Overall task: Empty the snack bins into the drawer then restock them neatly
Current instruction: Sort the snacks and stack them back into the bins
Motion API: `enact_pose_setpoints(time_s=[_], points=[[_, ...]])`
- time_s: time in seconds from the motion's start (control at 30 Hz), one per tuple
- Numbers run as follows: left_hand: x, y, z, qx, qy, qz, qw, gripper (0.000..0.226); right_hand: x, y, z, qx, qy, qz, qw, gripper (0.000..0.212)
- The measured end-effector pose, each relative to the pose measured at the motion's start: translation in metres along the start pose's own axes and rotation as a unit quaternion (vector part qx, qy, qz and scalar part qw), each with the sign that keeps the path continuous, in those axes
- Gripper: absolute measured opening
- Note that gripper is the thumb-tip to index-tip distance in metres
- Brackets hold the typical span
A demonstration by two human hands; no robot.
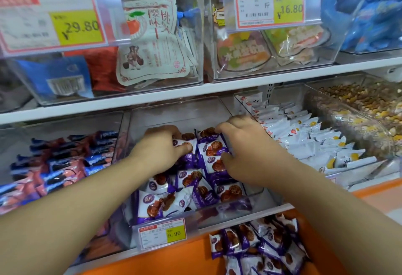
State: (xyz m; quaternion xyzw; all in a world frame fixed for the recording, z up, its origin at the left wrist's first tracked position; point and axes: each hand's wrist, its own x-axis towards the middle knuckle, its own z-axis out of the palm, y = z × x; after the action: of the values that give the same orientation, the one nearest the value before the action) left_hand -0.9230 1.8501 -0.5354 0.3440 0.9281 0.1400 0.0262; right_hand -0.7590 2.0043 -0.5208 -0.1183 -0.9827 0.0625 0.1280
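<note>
A clear plastic snack bin (187, 112) sits in the middle of the lower shelf, partly filled with purple-and-white waffle snack packets (195, 187). Both my hands are inside it. My left hand (162, 147) presses down on packets at the back left, thumb on one packet. My right hand (241, 150) rests on a row of upright packets (214, 150) at the back right, fingers curled over their top edges. Below the bin, an orange drawer (185, 259) holds more of the same purple packets (258, 246).
A bin of blue-and-pink bars (56, 165) stands to the left, a bin of white packets (304, 139) to the right, and loose nuts (365, 100) at far right. The upper shelf carries clear bins with price tags (52, 20). A 9.90 tag (162, 233) hangs on the middle bin's front.
</note>
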Motion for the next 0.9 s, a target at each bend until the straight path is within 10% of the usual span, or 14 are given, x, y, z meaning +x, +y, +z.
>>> enact_pose_setpoints(time_s=[0.23,0.63,0.9], points=[[0.003,-0.003,0.005,0.112,-0.136,0.054,0.983,0.081,0.000,0.004,0.000,0.001,-0.001,0.002,1.000,0.062],[-0.013,-0.004,-0.020,0.176,-0.080,0.123,0.973,0.035,0.002,-0.025,0.014,-0.026,-0.070,-0.135,0.988,0.028],[-0.060,-0.058,-0.040,0.116,0.020,0.191,0.974,0.025,0.004,-0.051,0.036,0.186,-0.191,-0.089,0.960,0.021]])
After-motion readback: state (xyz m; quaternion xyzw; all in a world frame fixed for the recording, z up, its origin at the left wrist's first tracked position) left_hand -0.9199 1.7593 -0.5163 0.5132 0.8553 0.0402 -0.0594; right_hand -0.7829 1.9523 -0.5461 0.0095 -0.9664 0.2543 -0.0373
